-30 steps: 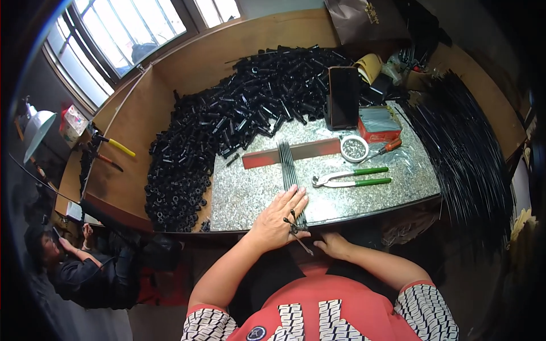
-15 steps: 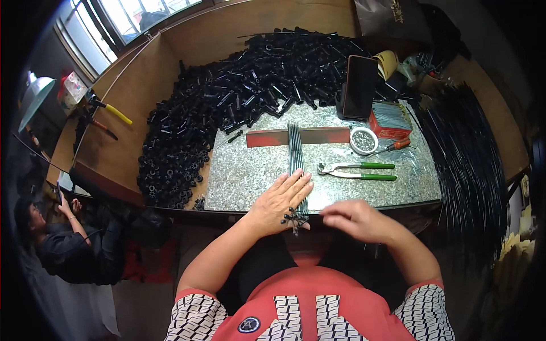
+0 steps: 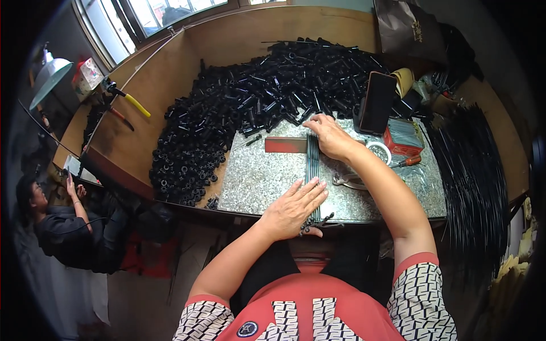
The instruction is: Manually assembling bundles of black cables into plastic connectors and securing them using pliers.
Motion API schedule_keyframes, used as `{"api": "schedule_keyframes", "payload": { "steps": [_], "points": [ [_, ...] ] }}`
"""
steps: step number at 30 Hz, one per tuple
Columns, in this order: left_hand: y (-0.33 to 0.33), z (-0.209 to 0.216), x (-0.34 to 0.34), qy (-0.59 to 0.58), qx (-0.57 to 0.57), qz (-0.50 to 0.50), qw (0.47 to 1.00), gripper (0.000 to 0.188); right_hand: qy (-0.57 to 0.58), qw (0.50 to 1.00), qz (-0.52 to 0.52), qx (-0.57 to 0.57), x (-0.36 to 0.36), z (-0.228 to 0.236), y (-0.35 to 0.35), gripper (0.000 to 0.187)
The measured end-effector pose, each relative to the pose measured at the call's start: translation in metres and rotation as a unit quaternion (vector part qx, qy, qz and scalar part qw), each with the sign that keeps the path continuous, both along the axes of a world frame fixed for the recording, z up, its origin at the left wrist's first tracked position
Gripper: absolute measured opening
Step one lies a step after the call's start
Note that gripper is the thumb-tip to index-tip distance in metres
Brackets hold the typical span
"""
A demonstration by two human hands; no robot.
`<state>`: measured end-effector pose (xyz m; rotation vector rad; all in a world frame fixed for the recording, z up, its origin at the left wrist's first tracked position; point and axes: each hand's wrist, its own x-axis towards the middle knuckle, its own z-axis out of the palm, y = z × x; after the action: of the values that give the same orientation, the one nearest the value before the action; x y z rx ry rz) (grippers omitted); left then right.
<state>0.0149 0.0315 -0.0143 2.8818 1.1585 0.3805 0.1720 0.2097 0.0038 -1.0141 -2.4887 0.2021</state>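
Note:
A row of thin black rods point(image 3: 313, 166) lies side by side on the speckled stone slab point(image 3: 256, 176), crossing a red bar point(image 3: 284, 145). My left hand point(image 3: 294, 207) lies flat over their near ends, fingers stretched out. Small dark knobs point(image 3: 307, 228) show at the rod ends by its thumb. Above the far ends is my right hand point(image 3: 333, 136), its fingers slightly bent and apart, with nothing visible in them. Just beyond its fingertips begins a heap of black plastic tubes point(image 3: 273, 85). My right forearm mostly hides the pincers point(image 3: 348, 181).
Right of my forearm are a white bowl point(image 3: 385, 149), an orange-handled screwdriver point(image 3: 410, 161), a red box point(image 3: 404, 146) and an upright phone point(image 3: 378, 103). A long bundle of black rods point(image 3: 472, 187) hangs over the right edge. Another person point(image 3: 71, 227) sits at left.
My right hand has moved forward from the slab's near edge to the rods' far ends, its forearm now covering the pincers. My left hand remains on the rods. The whole view has shifted slightly.

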Motion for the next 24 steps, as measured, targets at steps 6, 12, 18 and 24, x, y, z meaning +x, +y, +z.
{"api": "schedule_keyframes", "payload": {
  "steps": [6,12,18,24],
  "points": [
    [0.0,-0.003,-0.003,-0.01,0.006,-0.003,1.0,0.093,0.049,0.999,0.018,0.007,-0.003,-0.005,0.006,0.032],
    [0.002,-0.002,-0.005,0.009,0.024,-0.004,1.0,0.095,0.085,0.996,0.019,0.028,-0.002,-0.003,0.0,0.028],
    [0.0,0.006,-0.004,-0.016,-0.014,0.001,1.0,0.098,0.046,0.997,-0.002,0.065,-0.001,-0.008,-0.001,0.026],
    [0.0,0.0,-0.003,-0.011,0.006,0.01,1.0,0.098,0.037,0.998,0.013,0.056,0.003,-0.001,-0.007,0.028]
  ]
}}
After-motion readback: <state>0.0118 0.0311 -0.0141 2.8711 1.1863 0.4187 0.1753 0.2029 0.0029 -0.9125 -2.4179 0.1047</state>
